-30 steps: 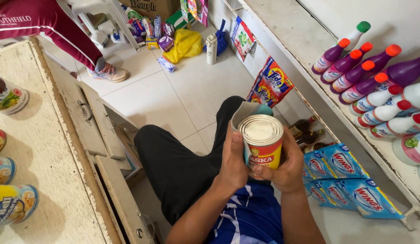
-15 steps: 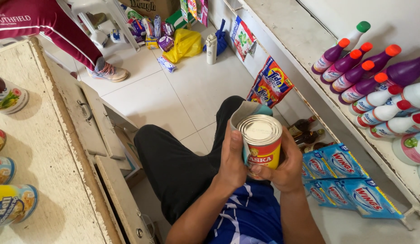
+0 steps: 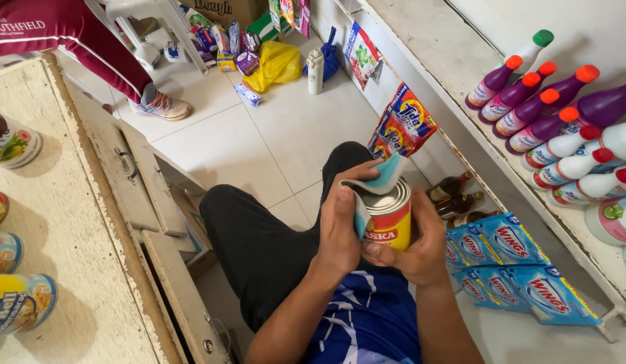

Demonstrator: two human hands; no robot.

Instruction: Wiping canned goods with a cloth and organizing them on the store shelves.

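The left hand (image 3: 340, 232) is pressing a light-blue cloth (image 3: 380, 176) over the can (image 3: 388, 219) top; the right hand (image 3: 421, 249) is gripping the can; wiping looks underway, the sides still uncovered.

i'm looking into a small grocery shop. a white shelf (image 3: 421, 47) carries rows of purple bottles (image 3: 528, 101) and white bottles (image 3: 582, 162) with coloured caps, and strips of detergent sachets (image 3: 508, 263) hang from its edge. more packaged goods (image 3: 252, 40) are heaped on the tiled floor (image 3: 259, 148), and labelled cans (image 3: 10, 283) stand along a worn wooden counter (image 3: 77, 222).
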